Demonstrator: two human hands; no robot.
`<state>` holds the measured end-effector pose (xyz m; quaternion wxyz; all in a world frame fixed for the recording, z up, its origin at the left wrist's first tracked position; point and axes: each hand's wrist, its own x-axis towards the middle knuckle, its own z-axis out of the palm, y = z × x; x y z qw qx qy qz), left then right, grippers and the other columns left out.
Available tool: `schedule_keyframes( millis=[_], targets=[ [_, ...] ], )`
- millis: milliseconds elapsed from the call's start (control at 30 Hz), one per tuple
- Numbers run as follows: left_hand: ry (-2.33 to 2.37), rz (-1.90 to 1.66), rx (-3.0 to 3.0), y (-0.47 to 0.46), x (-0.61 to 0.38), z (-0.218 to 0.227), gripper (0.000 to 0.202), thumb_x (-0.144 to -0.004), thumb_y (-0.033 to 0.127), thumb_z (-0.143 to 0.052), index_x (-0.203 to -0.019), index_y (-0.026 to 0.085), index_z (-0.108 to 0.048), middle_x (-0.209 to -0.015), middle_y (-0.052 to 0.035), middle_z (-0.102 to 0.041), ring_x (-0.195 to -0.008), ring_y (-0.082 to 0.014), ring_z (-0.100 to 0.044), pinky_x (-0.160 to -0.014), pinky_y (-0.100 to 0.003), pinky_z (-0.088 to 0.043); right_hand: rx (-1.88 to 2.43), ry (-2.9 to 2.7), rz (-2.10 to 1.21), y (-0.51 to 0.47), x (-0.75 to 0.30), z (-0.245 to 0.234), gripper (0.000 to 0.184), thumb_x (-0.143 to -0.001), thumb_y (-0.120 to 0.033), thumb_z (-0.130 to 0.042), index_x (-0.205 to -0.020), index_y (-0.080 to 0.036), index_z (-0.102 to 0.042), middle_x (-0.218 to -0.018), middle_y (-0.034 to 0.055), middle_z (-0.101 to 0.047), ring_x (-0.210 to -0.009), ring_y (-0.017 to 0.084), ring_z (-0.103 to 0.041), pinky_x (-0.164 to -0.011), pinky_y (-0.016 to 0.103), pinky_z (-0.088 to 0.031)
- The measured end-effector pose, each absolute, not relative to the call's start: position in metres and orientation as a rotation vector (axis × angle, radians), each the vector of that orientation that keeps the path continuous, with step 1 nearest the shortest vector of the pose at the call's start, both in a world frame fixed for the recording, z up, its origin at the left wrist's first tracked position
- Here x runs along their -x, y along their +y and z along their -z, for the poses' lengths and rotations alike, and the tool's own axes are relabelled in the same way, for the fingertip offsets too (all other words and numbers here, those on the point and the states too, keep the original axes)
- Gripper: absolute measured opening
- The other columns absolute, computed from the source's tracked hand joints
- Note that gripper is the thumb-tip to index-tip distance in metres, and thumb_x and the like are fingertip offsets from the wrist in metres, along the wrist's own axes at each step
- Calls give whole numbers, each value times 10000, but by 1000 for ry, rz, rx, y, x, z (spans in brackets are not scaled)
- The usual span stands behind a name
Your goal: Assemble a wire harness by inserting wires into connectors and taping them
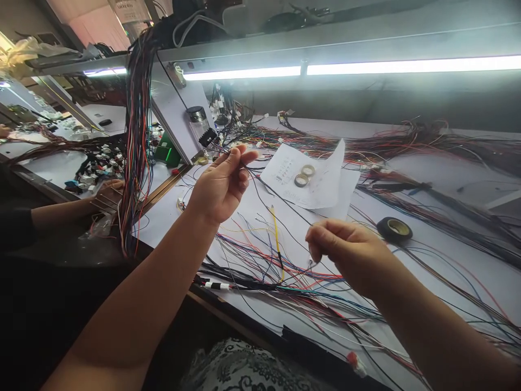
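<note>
Wire (285, 201) stretches between left hand (220, 187) and right hand (345, 243).

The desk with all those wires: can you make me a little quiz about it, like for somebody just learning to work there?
1. Count: how many small tape rolls lie on the printed paper?

2. Pick one: what is the person's right hand pinching?
A) a green box
B) a jar lid
C) a thin dark wire

3. True or false: the lid on the clear jar behind the black connector is red.

Key:
1. Two.
2. C.
3. False; the lid is black.
</note>
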<state>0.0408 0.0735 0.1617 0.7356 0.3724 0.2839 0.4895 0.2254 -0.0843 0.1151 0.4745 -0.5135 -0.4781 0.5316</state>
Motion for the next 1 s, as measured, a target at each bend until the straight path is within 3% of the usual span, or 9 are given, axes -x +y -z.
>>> schedule_keyframes(
  millis=[167, 367, 433, 500, 567, 667, 800, 900, 1000],
  targets=[
    [608, -1076, -753, 72, -43, -164, 132, -873, 160, -553, -846, 152, -682, -738, -10, -709, -459, -5, -546, -466, -94, -436, 1048, -1053, -1847, -83, -230, -101, 256, -837, -401, -618, -812, -147, -634, -470, -54, -489, -436, 52, -389, -463, 197, -309],
    [553, -1035, -713, 74, -41, -158, 128, -879, 152, -538, -911, 141, -662, -751, -22, -701, -475, -18, -546, -456, -111, -428, 908, -1098, -1996, -72, -236, -88, 268, -850, -404, -592, -792, -144, -624, -389, -92, -399, -366, 37, -286, -415, 188, -237],
    [566, -1004, -724, 79, -34, -161, 124, -871, 171, -558, -958, 162, -645, -800, -21, -701, -486, -28, -549, -442, -130, -414, 1052, -1177, -1850, -71, -234, -91, 275, -870, -422, -554, -848, -159, -632, -474, -57, -500, -433, 56, -413, -491, 200, -355],
    [589, -977, -714, 87, -22, -167, 134, -860, 234, -586, -975, 177, -625, -860, -26, -695, -480, -31, -538, -410, -142, -380, 1244, -1355, -1598, -73, -230, -93, 314, -883, -454, -518, -1019, -192, -627, -754, 18, -648, -699, 120, -581, -702, 270, -456],
    [614, -978, -672, 98, -7, -172, 186, -860, 332, -584, -939, 166, -606, -865, -34, -682, -462, -30, -518, -381, -147, -341, 1334, -1569, -1369, -81, -226, -91, 412, -885, -483, -491, -1217, -246, -545, -1078, 63, -632, -997, 188, -568, -899, 359, -428],
    [660, -1021, -599, 120, 17, -172, 290, -903, 409, -483, -859, 136, -571, -765, -35, -658, -431, -38, -485, -360, -156, -320, 1317, -1778, -1193, -101, -217, -71, 557, -861, -487, -511, -1364, -278, -390, -1285, 76, -520, -1164, 231, -481, -1001, 408, -379],
    [792, -1082, -535, 148, 52, -153, 304, -947, 342, -382, -806, 127, -542, -659, -22, -635, -392, -50, -444, -344, -168, -302, 1573, -2009, -823, -129, -205, -28, 719, -725, -322, -698, -1371, -265, -387, -1299, 89, -501, -1178, 281, -454, -1008, 457, -375],
    [881, -1076, -540, 158, 77, -133, 270, -942, 310, -393, -792, 139, -538, -676, -20, -636, -376, -44, -421, -342, -163, -296, 1601, -2165, -630, -143, -208, -4, 482, -799, -215, -593, -1272, -262, -510, -1162, 80, -588, -1054, 249, -536, -932, 431, -436],
    [977, -1039, -579, 158, 96, -115, 200, -912, 292, -463, -807, 146, -553, -689, -19, -621, -370, -37, -409, -348, -157, -303, 1523, -2197, -641, -150, -225, 2, 306, -856, -221, -488, -1134, -268, -605, -1034, 66, -636, -915, 204, -601, -797, 323, -501]
  ],
)
